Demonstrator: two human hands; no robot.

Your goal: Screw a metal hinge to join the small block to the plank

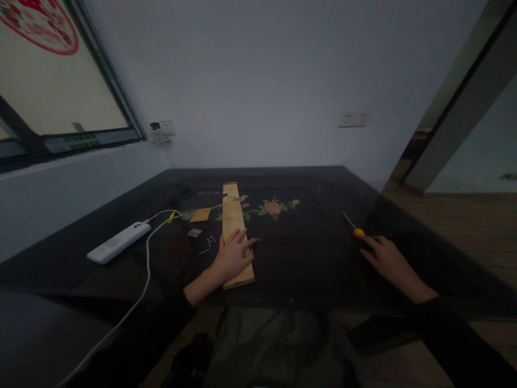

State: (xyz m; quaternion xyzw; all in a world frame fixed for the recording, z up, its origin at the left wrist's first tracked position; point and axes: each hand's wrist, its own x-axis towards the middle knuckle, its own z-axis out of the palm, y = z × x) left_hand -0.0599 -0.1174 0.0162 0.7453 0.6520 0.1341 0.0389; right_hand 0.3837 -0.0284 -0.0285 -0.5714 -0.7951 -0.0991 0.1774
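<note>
A long pale wooden board (233, 218) lies lengthwise on the dark glass table (307, 258). My left hand (233, 256) rests flat on the board's near half, fingers stretched out. My right hand (383, 258) lies on the table to the right, its fingers reaching the yellow handle of a screwdriver (354, 227) whose thin shaft points away; whether the fingers grip the handle is hard to tell. Left of the board sit a small metal hinge (194, 233) and several loose screws (208, 243). A small tan wooden piece (201, 215) lies beyond them.
A white power strip (119, 242) with a white cable (147, 269) lies at the table's left. A flower pattern (274, 207) shows under the glass. A window is on the left wall, wall sockets (353, 119) behind, and a doorway at right.
</note>
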